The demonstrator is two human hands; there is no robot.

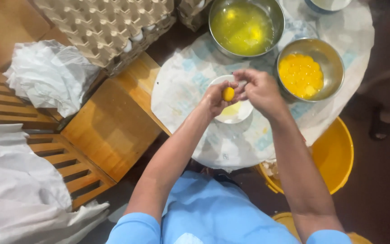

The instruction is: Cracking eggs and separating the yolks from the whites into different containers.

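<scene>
Cupping an egg yolk [228,94] in a curled grip, the left hand [215,98] hovers over the small white bowl [244,113]; the right hand [259,88] pinches something unclear, touching alongside.

A round counter [249,149] covered with a pale printed sheet [186,77] fills the middle of the view. Left of the hands stands a low wooden table [113,126] with a smooth orange-brown top, and further left a slatted wooden bench [68,167] of the same colour. Crumpled white plastic [50,74] lies on the slats, and a larger white sheet [19,190] spreads at the lower left. The floor [384,180] to the right of the hands is dark brown and dim. Light falls warm and even from above, brightest on the counter.
</scene>
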